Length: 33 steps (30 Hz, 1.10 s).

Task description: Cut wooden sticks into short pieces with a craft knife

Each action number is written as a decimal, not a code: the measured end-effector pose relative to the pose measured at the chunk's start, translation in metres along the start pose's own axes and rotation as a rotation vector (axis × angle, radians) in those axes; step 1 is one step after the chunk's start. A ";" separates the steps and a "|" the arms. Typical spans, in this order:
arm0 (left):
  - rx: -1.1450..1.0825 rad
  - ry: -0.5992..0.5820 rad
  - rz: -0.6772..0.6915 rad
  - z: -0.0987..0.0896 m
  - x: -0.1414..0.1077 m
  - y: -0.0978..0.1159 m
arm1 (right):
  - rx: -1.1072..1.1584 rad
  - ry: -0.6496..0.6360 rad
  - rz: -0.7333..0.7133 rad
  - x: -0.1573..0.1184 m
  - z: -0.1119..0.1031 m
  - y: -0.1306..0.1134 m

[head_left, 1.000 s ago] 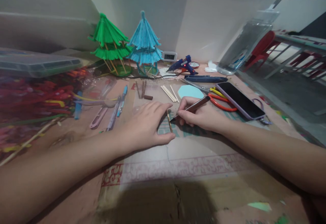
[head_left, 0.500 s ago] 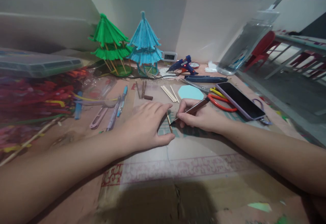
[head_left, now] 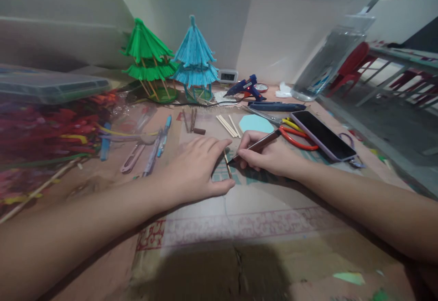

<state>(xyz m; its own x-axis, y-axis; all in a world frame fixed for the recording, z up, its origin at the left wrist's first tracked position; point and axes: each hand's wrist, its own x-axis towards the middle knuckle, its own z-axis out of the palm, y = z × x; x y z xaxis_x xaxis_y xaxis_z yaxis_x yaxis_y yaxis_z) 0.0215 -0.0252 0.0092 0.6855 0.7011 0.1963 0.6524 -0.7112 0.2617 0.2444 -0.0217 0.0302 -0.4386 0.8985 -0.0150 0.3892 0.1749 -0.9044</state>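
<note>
My left hand (head_left: 201, 166) rests on the table and grips a short wooden stick (head_left: 227, 163) end to end between thumb and forefinger. Part of the stick is coloured brown, part still pale. In a writing grip, my right hand (head_left: 262, 152) is closed on a brown marker (head_left: 263, 141), its dark tip at the stick's side. Beyond the hands lie several plain sticks (head_left: 227, 126), brown sticks (head_left: 193, 120), the brown marker cap (head_left: 199, 131) and a light-blue octagon (head_left: 256, 124).
Red-handled scissors (head_left: 297, 137) and a phone (head_left: 323, 135) lie right. Behind stand a glue gun (head_left: 246, 86), a small digital clock (head_left: 227, 76), and green (head_left: 147, 50) and blue (head_left: 194, 50) tiered-roof models. Pens (head_left: 164, 135) and a heap of coloured pieces (head_left: 51, 132) are left.
The marker tip has shifted slightly up along the stick, away from me, and the right hand has tilted a little with it. My left hand stays in place.
</note>
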 end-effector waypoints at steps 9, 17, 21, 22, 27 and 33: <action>-0.003 -0.002 0.003 -0.001 0.000 0.000 | 0.002 0.067 -0.001 0.002 0.002 0.002; 0.003 0.008 0.006 0.001 0.000 0.000 | 0.004 -0.002 -0.012 0.000 0.000 0.001; 0.017 -0.002 -0.002 0.000 0.000 0.001 | 0.012 0.023 -0.019 0.001 0.000 0.001; 0.020 -0.003 -0.004 -0.001 0.000 0.001 | 0.006 0.014 -0.012 0.001 0.000 0.000; 0.016 0.001 -0.003 -0.002 0.000 0.001 | -0.006 -0.039 0.014 -0.001 -0.002 -0.001; 0.030 0.004 0.000 -0.001 0.001 0.002 | 0.021 0.007 0.003 -0.001 0.000 0.001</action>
<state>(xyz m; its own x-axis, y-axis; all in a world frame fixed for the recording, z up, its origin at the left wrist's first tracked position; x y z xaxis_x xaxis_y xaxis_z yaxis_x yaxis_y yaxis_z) 0.0228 -0.0256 0.0112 0.6838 0.7016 0.2004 0.6622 -0.7121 0.2332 0.2449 -0.0223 0.0294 -0.4316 0.9019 -0.0143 0.3730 0.1640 -0.9132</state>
